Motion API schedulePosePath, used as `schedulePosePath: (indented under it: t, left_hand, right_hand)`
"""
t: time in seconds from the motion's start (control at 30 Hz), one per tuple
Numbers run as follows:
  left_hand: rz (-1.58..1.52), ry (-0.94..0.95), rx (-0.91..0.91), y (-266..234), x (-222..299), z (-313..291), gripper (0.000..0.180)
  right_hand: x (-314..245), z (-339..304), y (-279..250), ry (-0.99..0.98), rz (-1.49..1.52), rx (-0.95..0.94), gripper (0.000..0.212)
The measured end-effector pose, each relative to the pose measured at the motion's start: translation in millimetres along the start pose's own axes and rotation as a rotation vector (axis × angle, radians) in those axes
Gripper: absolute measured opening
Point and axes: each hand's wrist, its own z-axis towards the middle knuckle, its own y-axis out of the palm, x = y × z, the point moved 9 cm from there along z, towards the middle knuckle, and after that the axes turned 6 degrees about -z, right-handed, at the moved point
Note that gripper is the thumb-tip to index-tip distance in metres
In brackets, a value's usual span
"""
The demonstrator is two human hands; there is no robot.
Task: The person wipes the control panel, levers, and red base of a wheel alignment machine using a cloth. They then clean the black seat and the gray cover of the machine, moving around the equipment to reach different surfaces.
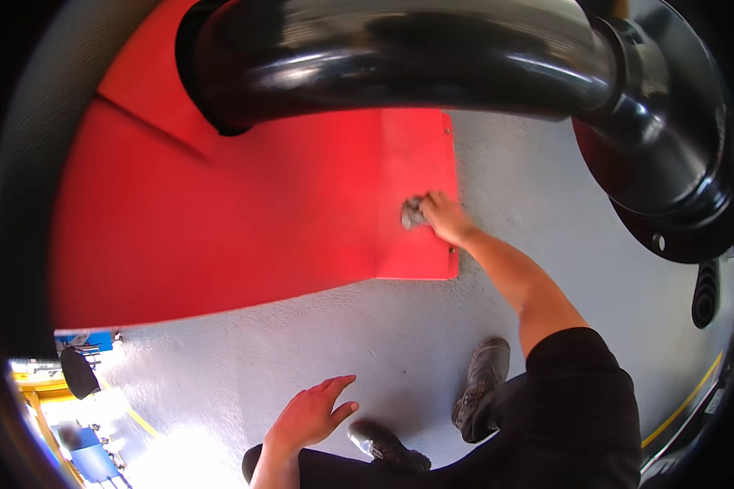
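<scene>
A large red metal panel (245, 228) spreads across the left and middle of the head view. Near its right edge, my right hand (447, 218) is closed on a crumpled grey cloth (413, 213), which rests against the red surface. That edge has small bolt holes in a narrow flange. My left hand (306, 416) hangs in the lower middle, above the floor and apart from the panel. Its fingers are stretched out and the thumb stands away from them, with nothing held.
A thick glossy black pipe (416, 61) arches over the top, joining a black flanged part (669, 147) at the right. My boots (485, 371) stand on the grey floor (245, 367). A yellow-framed workbench (45, 387) and blue chair (94, 460) appear at lower left.
</scene>
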Motion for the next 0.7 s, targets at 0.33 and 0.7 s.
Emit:
schedulePosePath:
  t: [0.33,0.7]
  left_hand:
    - [0.034,0.075,-0.034,1.4,-1.0,11.3,0.060]
    - [0.033,0.118,-0.001,3.1,6.9,-7.6,0.058]
  right_hand:
    - [-64.9,-41.2,-1.8,-0.102,0.018,-0.072,0.021]
    - [27.7,-8.5,-6.7,0.390,0.158,-0.017,0.016]
